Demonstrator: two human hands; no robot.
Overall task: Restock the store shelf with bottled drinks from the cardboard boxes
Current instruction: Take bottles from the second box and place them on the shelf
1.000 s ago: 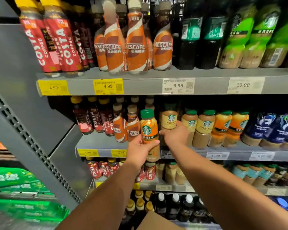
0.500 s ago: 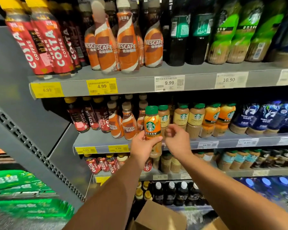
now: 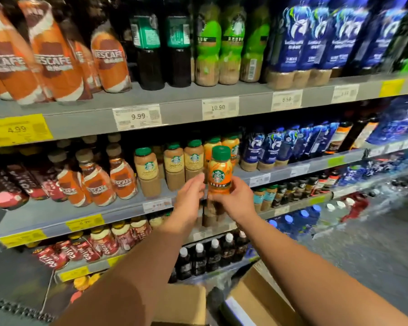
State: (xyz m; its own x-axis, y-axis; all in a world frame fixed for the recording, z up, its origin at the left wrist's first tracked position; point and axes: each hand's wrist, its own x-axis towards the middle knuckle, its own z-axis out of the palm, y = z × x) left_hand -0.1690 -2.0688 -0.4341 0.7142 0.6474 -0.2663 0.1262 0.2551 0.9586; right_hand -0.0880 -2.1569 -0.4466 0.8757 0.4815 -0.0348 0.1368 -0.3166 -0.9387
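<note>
An orange Starbucks bottle point(image 3: 219, 171) with a green cap is held upright in front of the middle shelf point(image 3: 57, 214). My right hand point(image 3: 232, 200) grips its lower part from the right. Just to its left, my left hand point(image 3: 189, 200) has its fingers raised and loose, their tips at the bottle's side. Behind the bottle stand beige Starbucks bottles point(image 3: 174, 163) and more orange ones point(image 3: 232, 143). Two open cardboard boxes point(image 3: 254, 300) sit on the floor below my arms; their contents are hidden.
Nescafe bottles point(image 3: 97, 182) fill the left of the middle shelf and blue bottles point(image 3: 276, 147) the right. The upper shelf point(image 3: 179, 100) holds orange, dark, green and blue bottles. Lower shelves carry Costa bottles point(image 3: 80, 248) and dark bottles point(image 3: 212, 255).
The bottle has passed from my left hand into my right hand and moved rightward along the shelf. The view has swung to the right.
</note>
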